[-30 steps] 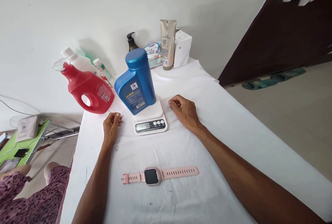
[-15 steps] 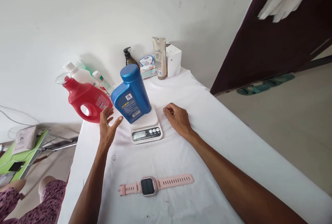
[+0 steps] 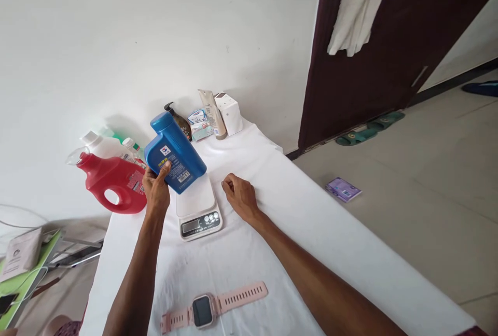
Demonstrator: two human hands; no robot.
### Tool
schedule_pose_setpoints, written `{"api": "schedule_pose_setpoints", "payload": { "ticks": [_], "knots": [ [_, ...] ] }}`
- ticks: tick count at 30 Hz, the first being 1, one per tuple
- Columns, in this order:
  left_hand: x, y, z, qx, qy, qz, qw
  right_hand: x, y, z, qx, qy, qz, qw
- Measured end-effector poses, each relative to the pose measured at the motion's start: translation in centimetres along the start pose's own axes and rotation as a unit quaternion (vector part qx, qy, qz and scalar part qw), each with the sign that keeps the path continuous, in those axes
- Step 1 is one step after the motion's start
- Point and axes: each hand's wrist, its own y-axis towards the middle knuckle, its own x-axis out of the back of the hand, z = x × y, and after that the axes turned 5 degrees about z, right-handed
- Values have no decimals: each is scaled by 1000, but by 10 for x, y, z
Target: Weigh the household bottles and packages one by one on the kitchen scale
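Note:
My left hand (image 3: 156, 188) is closed round the lower left side of a blue plastic bottle (image 3: 175, 152) with a white label, thumb across its front. The bottle leans over the rear of a white kitchen scale (image 3: 196, 204); whether its base touches the platform I cannot tell. The scale's dark display faces me. To the right of the scale, my right hand (image 3: 241, 197) rests on the white cloth with fingers curled and nothing visible in them. A pink-strapped smartwatch (image 3: 203, 311) lies in front of the scale.
Left of the blue bottle stand a red jug (image 3: 103, 178), a white bottle (image 3: 105, 145) and a small capped bottle (image 3: 132, 147). Along the wall are a pump bottle (image 3: 182, 122), a wipes pack (image 3: 201, 127), a beige tube (image 3: 213, 115) and a white box (image 3: 230, 114).
My left hand has moved from beside the blue bottle to gripping it. The bottle has shifted back and left, uncovering more of the platform. The camera view has turned right.

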Motion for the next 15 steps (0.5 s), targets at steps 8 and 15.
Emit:
{"api": "schedule_pose_setpoints", "payload": {
  "ticks": [8, 15],
  "knots": [
    [-51, 98, 61, 4, -10, 27, 1000, 0, -2, -2, 22, 9, -16, 1000],
    [-78, 131, 110, 23, -23, 43, 999, 0, -1, -5, 15, 16, -21, 1000]
  ]
}}
